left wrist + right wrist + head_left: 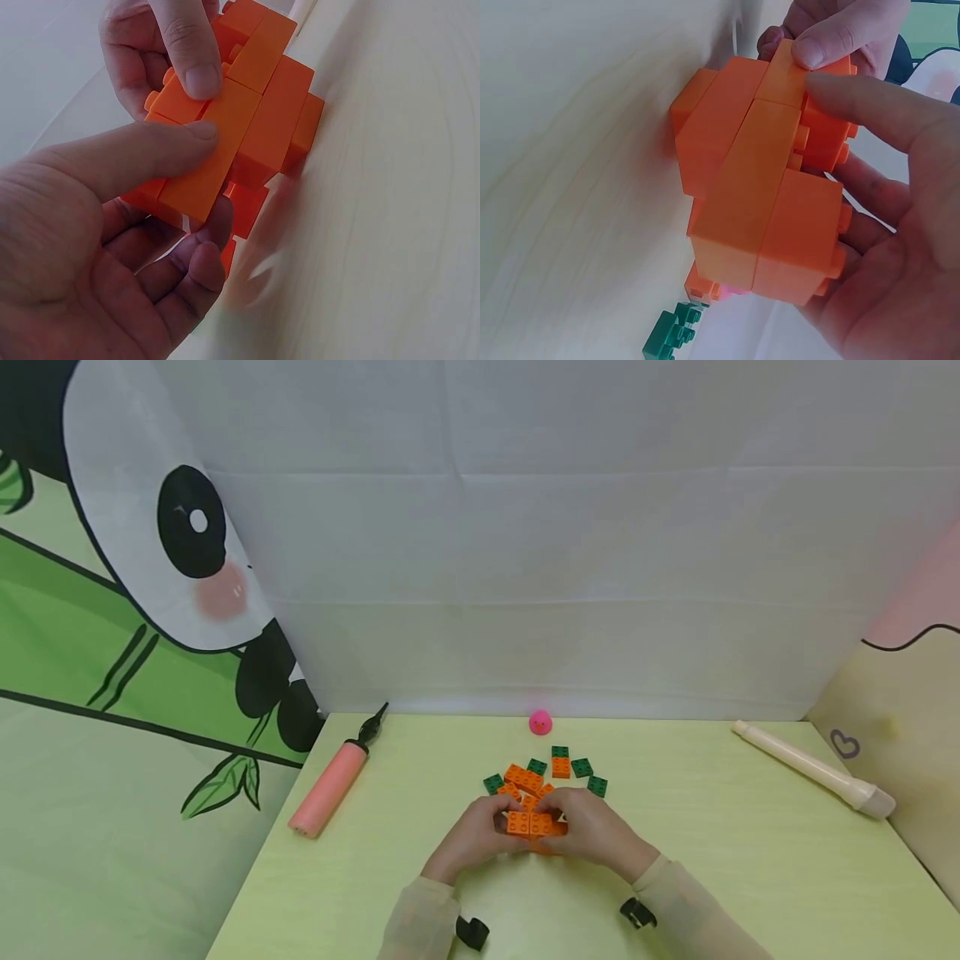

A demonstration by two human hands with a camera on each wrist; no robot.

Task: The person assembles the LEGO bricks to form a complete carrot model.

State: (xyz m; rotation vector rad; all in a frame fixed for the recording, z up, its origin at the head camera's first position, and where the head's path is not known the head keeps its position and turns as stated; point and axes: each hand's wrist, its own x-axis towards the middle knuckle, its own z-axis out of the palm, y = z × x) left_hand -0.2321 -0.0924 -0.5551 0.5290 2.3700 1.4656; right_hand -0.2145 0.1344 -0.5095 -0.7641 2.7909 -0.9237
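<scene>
Both hands hold a stepped block of joined orange toy bricks (540,824), low at the front middle of the table. My left hand (480,831) grips its left end; in the left wrist view the thumb lies along a brick's smooth side, with the other fingers curled beneath. From the right, my right hand (596,827) holds the same block, and in the right wrist view its fingers (870,105) wrap the studded side. The two thumbs come close together on the upper bricks. Just behind the hands lie loose orange bricks (522,778), partly hidden by them.
Several green bricks (582,767) are scattered behind the hands, one touching an orange brick (560,767). A pink ball (540,722) sits near the back edge. At left lies a pink hand pump (330,789) with a black nozzle; at right, a cream-coloured stick (806,766).
</scene>
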